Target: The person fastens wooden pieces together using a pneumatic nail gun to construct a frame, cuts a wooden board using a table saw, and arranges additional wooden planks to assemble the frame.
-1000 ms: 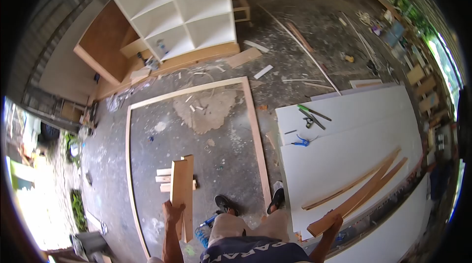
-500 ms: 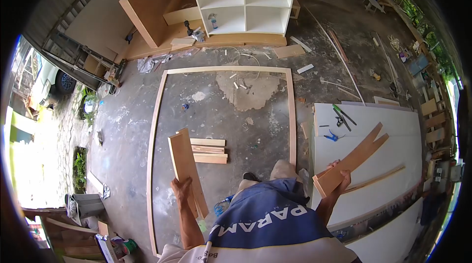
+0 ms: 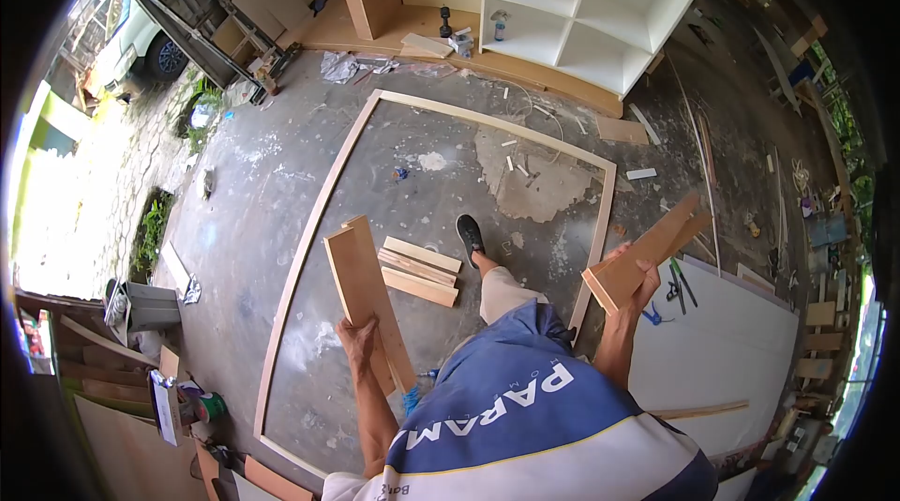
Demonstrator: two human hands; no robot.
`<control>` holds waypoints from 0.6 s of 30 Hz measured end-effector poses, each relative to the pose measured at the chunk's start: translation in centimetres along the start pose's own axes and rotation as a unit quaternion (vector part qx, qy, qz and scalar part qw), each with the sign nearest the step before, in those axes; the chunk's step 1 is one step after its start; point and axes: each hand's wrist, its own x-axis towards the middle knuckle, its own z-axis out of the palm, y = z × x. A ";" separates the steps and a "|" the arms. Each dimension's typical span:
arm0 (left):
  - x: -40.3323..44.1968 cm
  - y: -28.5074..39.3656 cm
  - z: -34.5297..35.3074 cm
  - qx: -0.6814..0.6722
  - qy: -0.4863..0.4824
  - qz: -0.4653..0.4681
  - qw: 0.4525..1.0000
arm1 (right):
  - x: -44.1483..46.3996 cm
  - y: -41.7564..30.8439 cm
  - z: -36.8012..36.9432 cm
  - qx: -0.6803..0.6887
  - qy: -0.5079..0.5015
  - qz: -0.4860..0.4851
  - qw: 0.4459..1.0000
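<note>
My left hand (image 3: 358,343) is closed around a pair of wooden boards (image 3: 361,276), held upright beside my body. On the other side, my right hand (image 3: 642,281) grips two more wooden boards (image 3: 647,253), which fan apart toward their far ends. Between my hands, several short wood pieces (image 3: 419,273) lie on the concrete floor. A thin wooden frame (image 3: 309,229) lies flat on the floor around them. My foot in a dark shoe (image 3: 470,237) is inside that frame.
A white shelf unit (image 3: 572,9) stands on a wooden base at the back. To the right lies a white panel (image 3: 717,351) with blue and green-handled tools (image 3: 682,281). A grey bin (image 3: 150,306) stands at left. Scraps and strips litter the floor at right.
My view has turned and shifted to the right, with the scene now tilted. One foot has come forward inside the frame. Both hands keep hold of their boards.
</note>
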 end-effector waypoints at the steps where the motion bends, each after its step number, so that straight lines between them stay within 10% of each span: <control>1: 1.1 0.5 0.2 -0.003 0.010 -0.005 1.000 | 2.1 0.9 0.6 -0.005 -0.002 0.010 1.000; 18: 36.7 14.7 0.2 0.006 0.005 0.040 0.999 | 32.8 18.2 13.4 0.140 0.110 -0.067 0.982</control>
